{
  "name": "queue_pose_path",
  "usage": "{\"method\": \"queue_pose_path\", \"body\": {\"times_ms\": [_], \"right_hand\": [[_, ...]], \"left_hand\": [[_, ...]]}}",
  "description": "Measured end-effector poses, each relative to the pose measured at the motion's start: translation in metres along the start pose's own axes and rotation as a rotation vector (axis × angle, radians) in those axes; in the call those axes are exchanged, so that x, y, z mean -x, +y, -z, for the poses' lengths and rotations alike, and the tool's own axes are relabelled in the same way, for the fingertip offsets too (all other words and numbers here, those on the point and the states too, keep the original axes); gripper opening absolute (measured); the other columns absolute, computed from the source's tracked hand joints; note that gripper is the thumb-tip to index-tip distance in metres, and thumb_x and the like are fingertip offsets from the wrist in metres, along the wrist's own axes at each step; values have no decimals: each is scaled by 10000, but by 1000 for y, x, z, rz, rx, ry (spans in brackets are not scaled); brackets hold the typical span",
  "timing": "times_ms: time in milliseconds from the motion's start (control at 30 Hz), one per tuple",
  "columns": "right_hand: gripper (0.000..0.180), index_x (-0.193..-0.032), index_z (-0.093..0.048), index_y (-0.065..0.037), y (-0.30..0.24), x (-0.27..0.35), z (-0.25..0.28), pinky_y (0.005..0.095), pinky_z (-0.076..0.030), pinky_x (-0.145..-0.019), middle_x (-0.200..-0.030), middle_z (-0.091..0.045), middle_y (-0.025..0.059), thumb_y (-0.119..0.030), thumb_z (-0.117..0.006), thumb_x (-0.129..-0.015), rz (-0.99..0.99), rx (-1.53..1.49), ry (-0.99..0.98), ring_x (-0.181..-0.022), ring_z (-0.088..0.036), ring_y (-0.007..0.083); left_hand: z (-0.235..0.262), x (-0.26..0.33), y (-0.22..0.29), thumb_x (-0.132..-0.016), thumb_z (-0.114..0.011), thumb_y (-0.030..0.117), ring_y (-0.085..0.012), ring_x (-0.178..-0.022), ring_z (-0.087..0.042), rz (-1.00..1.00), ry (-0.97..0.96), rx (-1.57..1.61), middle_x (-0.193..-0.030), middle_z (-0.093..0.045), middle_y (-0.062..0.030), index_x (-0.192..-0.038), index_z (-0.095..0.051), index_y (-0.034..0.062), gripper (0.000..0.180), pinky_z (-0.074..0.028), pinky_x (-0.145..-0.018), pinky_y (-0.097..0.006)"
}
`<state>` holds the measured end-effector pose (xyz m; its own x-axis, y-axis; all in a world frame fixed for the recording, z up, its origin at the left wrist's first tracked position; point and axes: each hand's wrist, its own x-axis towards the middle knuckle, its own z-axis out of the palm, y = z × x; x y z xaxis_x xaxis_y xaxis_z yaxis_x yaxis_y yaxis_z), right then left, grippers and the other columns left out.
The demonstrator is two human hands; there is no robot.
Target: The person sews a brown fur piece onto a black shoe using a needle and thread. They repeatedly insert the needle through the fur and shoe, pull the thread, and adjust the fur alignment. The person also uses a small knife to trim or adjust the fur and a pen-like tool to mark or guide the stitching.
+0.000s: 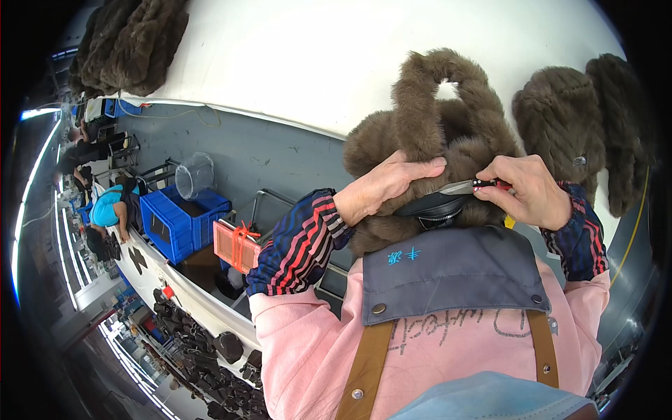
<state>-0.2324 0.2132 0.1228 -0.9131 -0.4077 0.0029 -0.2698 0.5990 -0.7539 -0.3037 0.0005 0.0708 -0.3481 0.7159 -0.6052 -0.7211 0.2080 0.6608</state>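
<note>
A brown fur handbag (371,150) with a thick looped fur handle (483,84) is right in front of me, against my front. My left hand (392,183) grips its near side, the thumb lying across the fur and the fingers hidden behind it. Below that thumb a smooth black lining or trim (427,206) shows at the bag's opening. My right hand (514,187) is closed around what looks like small scissors (458,187), with a red and black handle. Their silver blade points left over the black trim, close to my left thumb.
More brown fur bags (560,115) lie on the white table (280,56) at right and far left. Left of me are blue crates (168,224), a pink basket (234,245) and a metal frame. A person in blue (108,206) bends over another table, with many dark pieces nearer.
</note>
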Motion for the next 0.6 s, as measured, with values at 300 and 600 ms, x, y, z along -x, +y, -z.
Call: {"method": "queue_pose_path", "body": {"times_ms": [300, 600], "right_hand": [[169, -739, -532, -24, 6, -6, 1, 298, -410, -448, -619, -556, 108, -152, -640, -723, -11, -55, -25, -508, -550, 239], [163, -737, -543, -29, 10, -10, -1, 295, -405, -437, -613, -556, 103, -156, -644, -719, 9, -44, -31, -495, -545, 233]], "left_hand": [[1, 5, 7, -786, -595, 307, 10, -403, -187, -83, -33, -67, -511, -366, 103, -782, -601, 68, 240, -106, -364, -209], [-2, 1, 8, -770, -612, 311, 18, -432, -233, 17, 9, 20, -599, -468, 92, -896, -594, 52, 288, -150, -373, -184]]}}
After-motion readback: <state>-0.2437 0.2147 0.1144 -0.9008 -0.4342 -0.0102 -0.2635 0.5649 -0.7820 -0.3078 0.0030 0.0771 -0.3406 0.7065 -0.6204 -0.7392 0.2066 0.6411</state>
